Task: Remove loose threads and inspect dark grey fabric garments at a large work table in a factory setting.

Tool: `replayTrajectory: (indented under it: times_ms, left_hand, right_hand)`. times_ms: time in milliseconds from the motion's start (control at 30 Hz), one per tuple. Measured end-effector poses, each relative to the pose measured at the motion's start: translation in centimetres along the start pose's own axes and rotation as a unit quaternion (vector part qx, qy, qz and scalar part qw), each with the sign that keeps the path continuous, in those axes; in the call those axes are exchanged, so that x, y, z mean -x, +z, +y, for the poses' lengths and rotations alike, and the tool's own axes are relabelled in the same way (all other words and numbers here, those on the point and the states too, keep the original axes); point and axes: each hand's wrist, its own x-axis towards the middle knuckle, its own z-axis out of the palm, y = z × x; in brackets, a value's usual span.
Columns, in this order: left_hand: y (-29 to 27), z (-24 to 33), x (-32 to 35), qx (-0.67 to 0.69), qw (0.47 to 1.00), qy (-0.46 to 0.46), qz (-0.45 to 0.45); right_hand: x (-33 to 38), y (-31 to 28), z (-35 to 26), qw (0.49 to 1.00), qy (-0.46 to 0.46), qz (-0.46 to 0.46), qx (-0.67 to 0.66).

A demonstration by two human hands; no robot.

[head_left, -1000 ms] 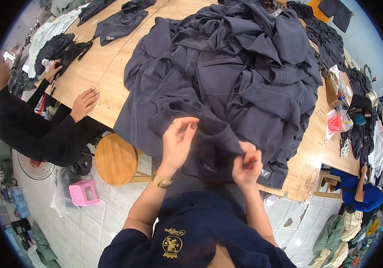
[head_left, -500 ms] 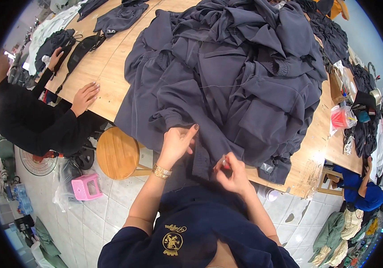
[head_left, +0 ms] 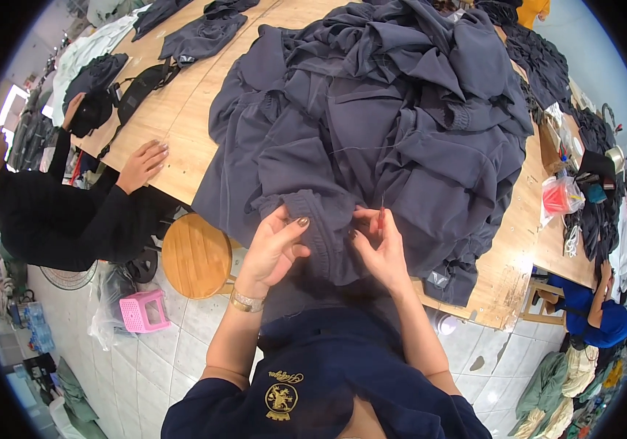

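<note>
A dark grey garment [head_left: 320, 219] lies at the near edge of a wooden table [head_left: 182, 110], at the front of a big heap of the same grey cloth [head_left: 401, 95]; its gathered, ribbed band is turned up toward the person and part of it hangs over the table's edge. The left hand [head_left: 273, 249] grips the band from the left side, thumb raised and fingers curled under the fold, so it is closed on the cloth. The right hand [head_left: 379, 245] pinches the band's other side with its fingertips drawn together; something thin and dark seems to stand up between them, perhaps a small tool or a thread, but it is too small to tell. Both forearms rise from the lower edge and bend inward, the wrists close together, a gold watch [head_left: 246, 301] on the left wrist. At the left, another person's hand [head_left: 141, 164] rests flat on the table, above a round wooden stool [head_left: 196, 256].
</note>
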Motion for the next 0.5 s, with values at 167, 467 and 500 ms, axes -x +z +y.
replayTrajectory:
  times_ms: [167, 467, 500]
  left_hand:
    - [3.0, 0.0, 0.2, 0.193, 0.977, -0.089, -0.032]
    - [3.8, -4.4, 0.3, 0.091, 0.996, 0.000, 0.021]
    - [3.5, -4.8, 0.2, 0.089, 0.996, 0.006, 0.015]
  right_hand:
    - [-0.1, -0.1, -1.8, 0.998, -0.012, 0.068, -0.012]
    - [-0.1, -0.5, -4.6, 0.988, -0.129, -0.050, 0.068]
    - [-0.3, -0.5, -4.6, 0.984, -0.146, -0.058, 0.083]
